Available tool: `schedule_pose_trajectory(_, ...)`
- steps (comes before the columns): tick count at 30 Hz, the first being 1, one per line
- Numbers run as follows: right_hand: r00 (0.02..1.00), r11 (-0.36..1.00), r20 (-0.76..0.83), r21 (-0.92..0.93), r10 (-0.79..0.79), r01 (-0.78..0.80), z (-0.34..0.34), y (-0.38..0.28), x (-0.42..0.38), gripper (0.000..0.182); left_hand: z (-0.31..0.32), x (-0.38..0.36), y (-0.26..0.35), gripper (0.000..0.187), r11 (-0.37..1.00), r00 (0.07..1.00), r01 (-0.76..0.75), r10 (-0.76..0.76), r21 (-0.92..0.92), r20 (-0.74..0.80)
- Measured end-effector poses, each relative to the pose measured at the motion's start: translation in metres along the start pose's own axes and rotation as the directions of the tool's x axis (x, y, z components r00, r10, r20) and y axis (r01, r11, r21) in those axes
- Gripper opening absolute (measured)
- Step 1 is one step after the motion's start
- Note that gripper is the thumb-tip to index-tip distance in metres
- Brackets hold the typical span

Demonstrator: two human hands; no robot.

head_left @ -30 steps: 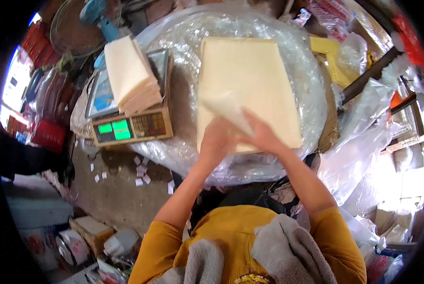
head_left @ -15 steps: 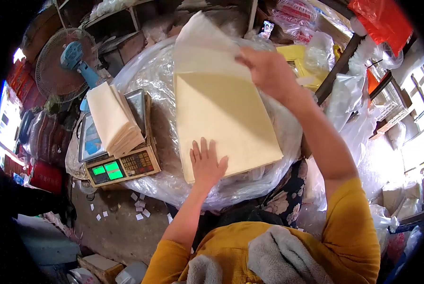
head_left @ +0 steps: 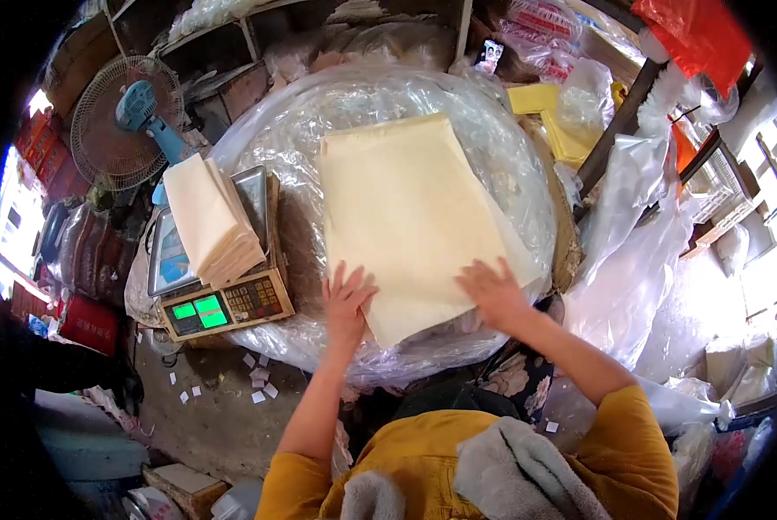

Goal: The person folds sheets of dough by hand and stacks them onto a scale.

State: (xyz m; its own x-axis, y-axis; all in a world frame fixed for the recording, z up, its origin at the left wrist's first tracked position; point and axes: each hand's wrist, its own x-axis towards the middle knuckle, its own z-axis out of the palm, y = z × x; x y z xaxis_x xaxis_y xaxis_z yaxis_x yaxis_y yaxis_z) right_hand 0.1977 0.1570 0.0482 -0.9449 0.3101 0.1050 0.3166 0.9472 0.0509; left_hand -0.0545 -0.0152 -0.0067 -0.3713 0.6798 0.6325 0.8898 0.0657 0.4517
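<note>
A large stack of pale cream sheets (head_left: 406, 208) lies on a plastic-covered round surface (head_left: 510, 147). The top sheet sits slightly askew on the stack, its near corner hanging over the front edge. My left hand (head_left: 347, 299) rests flat with fingers spread at the near left corner of the stack. My right hand (head_left: 492, 290) lies flat with fingers spread on the near right part of the top sheet. Neither hand grips anything.
A digital scale (head_left: 224, 299) with a green display stands left of the stack, carrying a folded pile of cream sheets (head_left: 208, 221). A blue fan (head_left: 128, 113) is behind it. Plastic bags (head_left: 631, 234) crowd the right. Paper scraps (head_left: 254, 390) litter the floor.
My right hand, which held a sheet lifted high at the far end, has come down and now lies flat on it. My left hand shifted slightly left along the near edge.
</note>
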Motion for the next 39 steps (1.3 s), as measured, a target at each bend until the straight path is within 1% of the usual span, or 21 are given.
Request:
schedule_pose_trajectory(1,1.000,0.997,0.013,-0.074,0.021,-0.020,0.001,0.020,-0.005,0.050,-0.002,-0.004,-0.009,0.024,1.000,0.998,-0.009,0.007,0.018,0.068)
schedule_pose_trajectory(3,0.965,0.997,0.254,0.037,0.063,-0.075,-0.036,0.048,-0.006,0.044,-0.015,-0.001,-0.016,0.017,0.999,0.991,-0.045,0.041,0.022,0.129)
schedule_pose_trajectory(4,0.948,0.943,0.302,0.273,0.101,-0.187,-0.062,0.056,-0.008,0.041,-0.022,-0.002,-0.020,0.017,0.973,0.976,0.154,-0.123,-0.172,0.178)
schedule_pose_trajectory(6,0.898,0.642,0.421,0.656,0.127,-0.398,-0.104,0.066,-0.011,0.035,-0.033,-0.008,-0.026,0.015,0.701,0.849,0.524,-0.389,-0.483,0.358)
schedule_pose_trajectory(7,0.941,0.471,0.314,0.817,0.125,-0.334,-0.107,0.072,-0.015,0.036,-0.045,-0.001,-0.015,0.015,0.409,0.783,0.608,-0.450,-0.680,0.430)
schedule_pose_trajectory(9,0.977,0.073,0.106,0.990,0.183,-0.121,-0.106,0.080,-0.020,0.037,-0.055,0.010,-0.006,0.013,0.540,0.831,0.551,-0.427,-0.636,0.358)
schedule_pose_trajectory(10,0.953,0.131,0.154,0.973,0.260,-0.193,-0.099,0.079,-0.012,0.036,-0.056,0.016,-0.006,0.012,0.603,0.852,0.520,-0.411,-0.605,0.323)
schedule_pose_trajectory(11,0.921,0.182,0.194,0.947,0.337,-0.266,-0.084,0.079,0.001,0.034,-0.049,0.021,-0.012,0.013,0.283,0.797,0.535,-0.481,-0.796,0.365)
schedule_pose_trajectory(12,0.883,0.229,0.222,0.913,0.414,-0.337,-0.067,0.082,0.015,0.033,-0.054,0.037,-0.013,0.016,0.450,0.709,0.697,-0.551,-0.559,0.441)
schedule_pose_trajectory(14,0.852,0.138,0.187,0.948,0.489,-0.287,-0.036,0.086,0.051,0.030,-0.051,0.066,-0.014,0.024,0.553,0.607,0.793,-0.674,-0.256,0.421)
schedule_pose_trajectory(15,0.817,0.129,0.177,0.948,0.548,-0.292,-0.031,0.084,0.068,0.032,-0.041,0.070,-0.016,0.028,0.619,0.698,0.716,-0.658,-0.323,0.284)
schedule_pose_trajectory(17,0.795,0.325,0.048,0.896,0.605,-0.301,0.026,0.107,0.104,0.032,-0.013,0.070,-0.024,0.038,0.748,0.815,0.524,-0.579,-0.407,-0.015)
schedule_pose_trajectory(19,0.772,0.464,-0.024,0.811,0.635,-0.357,0.038,0.108,0.121,0.038,-0.004,0.068,-0.024,0.047,0.973,0.971,0.230,-0.230,0.005,0.069)
schedule_pose_trajectory(20,0.761,0.506,-0.025,0.762,0.648,-0.405,0.044,0.107,0.127,0.043,-0.001,0.064,-0.022,0.052,0.980,0.984,0.026,-0.060,0.196,0.167)
schedule_pose_trajectory(21,0.750,0.543,-0.026,0.707,0.661,-0.454,0.044,0.103,0.133,0.048,0.003,0.059,-0.015,0.054,0.967,0.949,0.050,-0.125,0.251,0.290)
schedule_pose_trajectory(23,0.751,0.549,0.035,0.659,0.660,-0.513,0.021,0.091,0.135,0.044,0.011,0.045,0.000,0.058,0.929,0.822,0.076,-0.265,0.363,0.504)
schedule_pose_trajectory(27,0.770,0.731,-0.116,0.430,0.627,-0.530,0.004,0.071,0.127,0.053,0.021,0.030,-0.003,0.064,0.926,0.864,0.058,-0.233,0.373,0.447)
schedule_pose_trajectory(30,0.943,0.961,-0.220,0.176,0.251,-0.215,0.013,0.049,0.117,0.056,0.022,0.027,-0.004,0.063,0.921,0.891,0.027,-0.198,0.388,0.408)
schedule_pose_trajectory(33,0.985,0.983,0.010,0.056,0.173,-0.173,0.043,0.030,0.101,0.049,0.017,0.028,0.002,0.056,0.918,0.911,-0.027,-0.140,0.395,0.388)
schedule_pose_trajectory(37,0.992,0.986,-0.009,0.108,0.128,-0.127,0.045,0.036,0.100,0.049,-0.004,0.033,-0.013,0.036,0.922,0.916,-0.126,-0.035,0.366,0.401)
schedule_pose_trajectory(39,0.964,0.958,0.138,0.148,0.227,-0.246,0.035,0.031,0.107,0.053,-0.014,0.035,-0.025,0.025,0.914,0.926,-0.162,0.011,0.371,0.378)
